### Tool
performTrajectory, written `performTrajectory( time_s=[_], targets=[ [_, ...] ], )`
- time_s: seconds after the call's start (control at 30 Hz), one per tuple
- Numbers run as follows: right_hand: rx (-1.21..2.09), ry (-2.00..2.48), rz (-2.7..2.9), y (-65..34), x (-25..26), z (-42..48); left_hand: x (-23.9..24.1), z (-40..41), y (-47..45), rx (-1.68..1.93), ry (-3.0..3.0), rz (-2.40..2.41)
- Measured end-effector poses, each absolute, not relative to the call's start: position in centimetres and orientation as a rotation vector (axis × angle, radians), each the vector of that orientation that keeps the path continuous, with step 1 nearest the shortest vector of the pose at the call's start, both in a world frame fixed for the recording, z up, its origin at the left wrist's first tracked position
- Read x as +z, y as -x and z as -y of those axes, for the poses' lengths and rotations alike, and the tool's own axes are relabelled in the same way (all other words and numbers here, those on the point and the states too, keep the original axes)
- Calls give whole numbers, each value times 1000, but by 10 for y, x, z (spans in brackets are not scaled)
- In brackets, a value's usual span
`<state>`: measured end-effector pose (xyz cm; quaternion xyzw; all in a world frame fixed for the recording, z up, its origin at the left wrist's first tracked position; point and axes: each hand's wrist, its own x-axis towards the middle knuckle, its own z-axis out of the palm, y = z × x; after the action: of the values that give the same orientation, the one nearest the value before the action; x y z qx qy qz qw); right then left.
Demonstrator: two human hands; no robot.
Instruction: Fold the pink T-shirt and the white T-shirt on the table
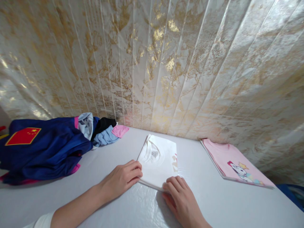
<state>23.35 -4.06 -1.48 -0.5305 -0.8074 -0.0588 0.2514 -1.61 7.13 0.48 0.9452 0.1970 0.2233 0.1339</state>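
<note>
A white T-shirt point(159, 161), folded into a neat rectangle, lies on the white table in front of me. Its round neckline and a small label face up, and part of a print shows at its right edge. My left hand point(125, 175) is closed at the lower left edge of the shirt, fingers curled over it. At the lower right corner, my right hand point(177, 193) pinches the shirt's edge, with the thumb underneath or beside it. The thumb of my left hand is mostly hidden.
To the left is a loose heap of clothes, with a dark blue garment point(51, 145) bearing a red flag patch. A folded pink T-shirt point(235, 161) with a cartoon dog lies on the right. Behind the table point(114, 209) hangs a gold-patterned curtain point(152, 63). Something blue point(291, 193) shows beyond the right edge.
</note>
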Motion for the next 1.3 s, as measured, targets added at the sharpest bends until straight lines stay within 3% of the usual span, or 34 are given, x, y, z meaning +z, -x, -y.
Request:
performTrajectory(
  time_s=[0.4, 0.7, 1.3],
  targets=[
    [-344, 1390, 2207, -233, -24, 32, 2, -71, 14, 669, -2755, -568],
    [-228, 1417, 2240, -236, -11, 40, 10, -65, 21, 557, -2771, -597],
    [-299, 1423, 2200, -240, -22, 36, -3, -63, 21, 640, -2714, -783]
  ],
)
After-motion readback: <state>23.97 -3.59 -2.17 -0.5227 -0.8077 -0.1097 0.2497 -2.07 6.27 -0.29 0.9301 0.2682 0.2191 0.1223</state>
